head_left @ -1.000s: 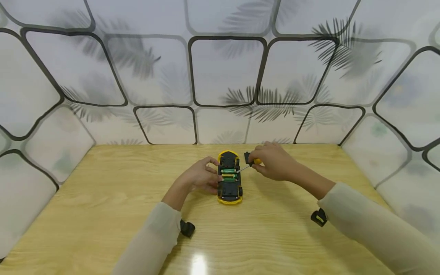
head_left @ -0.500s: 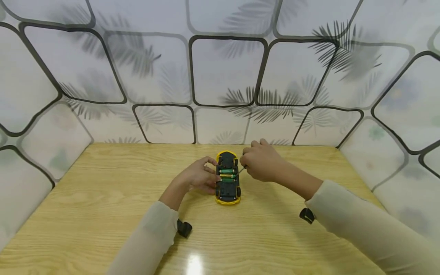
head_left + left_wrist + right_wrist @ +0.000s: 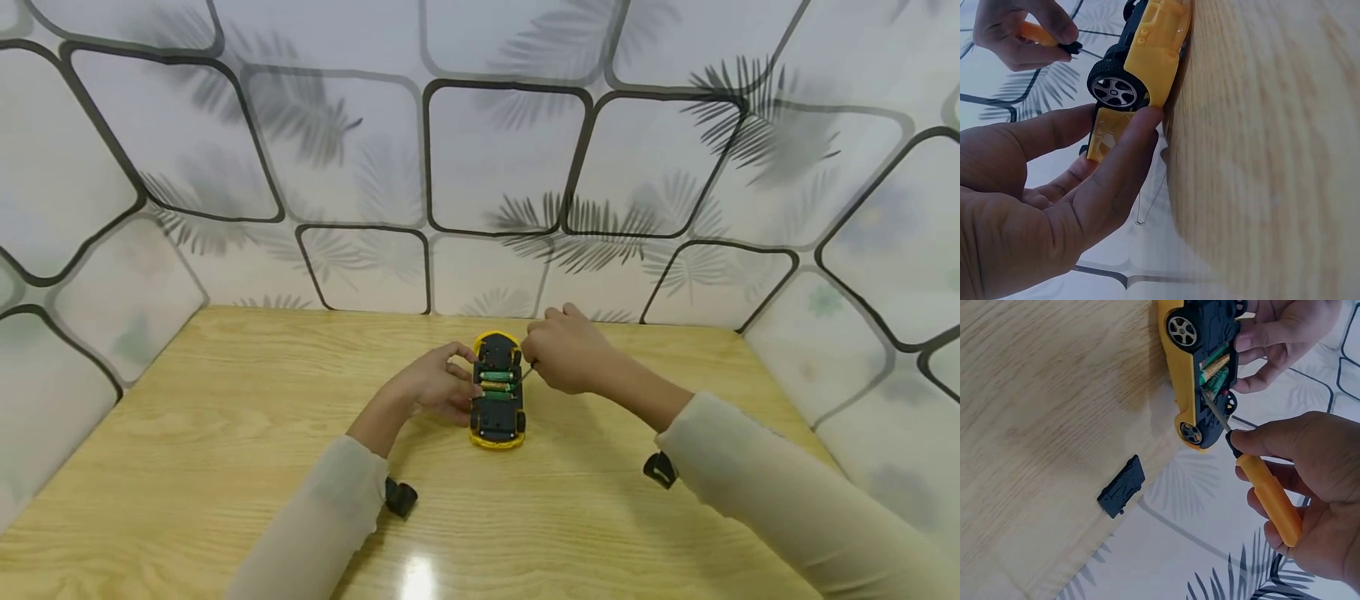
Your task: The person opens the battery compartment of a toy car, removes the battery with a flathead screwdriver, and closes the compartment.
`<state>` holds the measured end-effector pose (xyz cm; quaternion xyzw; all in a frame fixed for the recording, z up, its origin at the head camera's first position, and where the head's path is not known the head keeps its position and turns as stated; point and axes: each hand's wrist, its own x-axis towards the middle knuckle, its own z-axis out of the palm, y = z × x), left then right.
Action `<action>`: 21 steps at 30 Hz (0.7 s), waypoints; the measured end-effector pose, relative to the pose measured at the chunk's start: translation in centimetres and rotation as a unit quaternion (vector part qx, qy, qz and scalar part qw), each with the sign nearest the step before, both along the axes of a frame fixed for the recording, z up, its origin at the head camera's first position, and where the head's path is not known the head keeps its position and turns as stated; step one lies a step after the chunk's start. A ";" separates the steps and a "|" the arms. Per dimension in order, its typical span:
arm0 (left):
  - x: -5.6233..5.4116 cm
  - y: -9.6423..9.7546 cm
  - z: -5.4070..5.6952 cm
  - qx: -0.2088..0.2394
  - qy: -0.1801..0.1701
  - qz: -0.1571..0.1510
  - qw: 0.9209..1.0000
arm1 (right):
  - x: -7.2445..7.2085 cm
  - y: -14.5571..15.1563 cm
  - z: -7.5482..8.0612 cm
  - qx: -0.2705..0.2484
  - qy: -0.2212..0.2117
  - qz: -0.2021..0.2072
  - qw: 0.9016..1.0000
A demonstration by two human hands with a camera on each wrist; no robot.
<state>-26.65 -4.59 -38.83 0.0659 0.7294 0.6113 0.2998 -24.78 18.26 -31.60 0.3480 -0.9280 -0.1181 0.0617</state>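
A yellow toy car (image 3: pixel 497 427) lies upside down on the wooden table, its black underside facing up. Several green batteries (image 3: pixel 1215 375) sit in its uncovered battery compartment. My left hand (image 3: pixel 433 385) grips the car's left side, fingers and thumb around the body near a wheel (image 3: pixel 1115 92). On the other side, my right hand (image 3: pixel 567 350) holds a screwdriver (image 3: pixel 1272 497) by its yellow-orange handle. The screwdriver's metal tip reaches the compartment's edge beside the batteries; whether it touches a battery, I cannot tell. In the head view my right hand mostly hides the screwdriver.
A black battery cover (image 3: pixel 1122 487) lies on the table near its far edge, beside the car's front; the right hand hides it in the head view. Patterned fabric walls (image 3: pixel 502 158) stand behind the table and along both sides.
My right hand has shifted left toward the car, with the screwdriver now steeper and mostly covered in the head view. The left hand and car stay about where they were.
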 end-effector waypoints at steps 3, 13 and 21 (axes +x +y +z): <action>0.0 0.0 0.1 0.001 -0.002 0.001 1.000 | 0.0 0.5 -0.2 -0.017 -0.002 0.004 1.000; -0.1 -0.2 -0.1 0.001 0.004 -0.001 1.000 | 0.1 2.2 -1.4 -0.107 -0.004 0.012 0.994; -0.1 -0.1 -0.1 0.003 0.005 -0.001 1.000 | 0.3 3.7 -3.0 -0.171 -0.001 0.007 0.985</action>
